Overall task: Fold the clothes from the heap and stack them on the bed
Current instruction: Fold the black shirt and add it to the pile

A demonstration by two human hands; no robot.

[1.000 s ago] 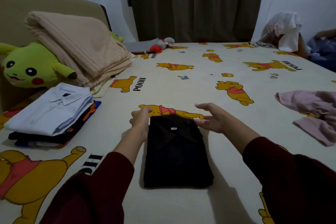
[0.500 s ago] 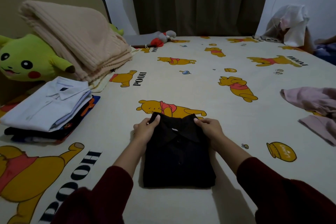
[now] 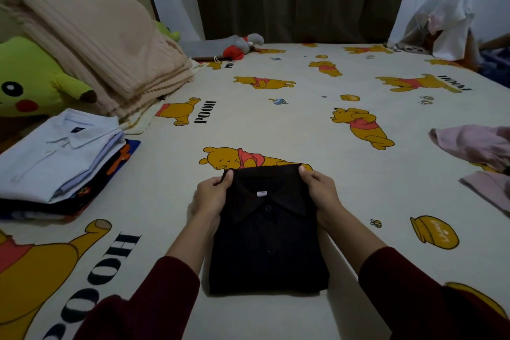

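A folded black collared shirt (image 3: 269, 240) lies on the bed (image 3: 276, 124) right in front of me. My left hand (image 3: 211, 196) grips its far left corner, thumb on top. My right hand (image 3: 320, 193) grips the far right corner in the same way. A stack of folded clothes (image 3: 63, 163), with a white shirt on top, sits at the left. Unfolded pink garments (image 3: 477, 146) lie at the right edge of the bed.
A folded beige blanket (image 3: 91, 44) and a green plush toy (image 3: 30, 80) lie at the far left. A grey and red plush toy (image 3: 237, 45) sits near the dark curtain. White cloth (image 3: 441, 22) hangs at the far right corner.
Both hands went from open beside the shirt's collar end to gripping its two far corners. The view has shifted slightly closer.
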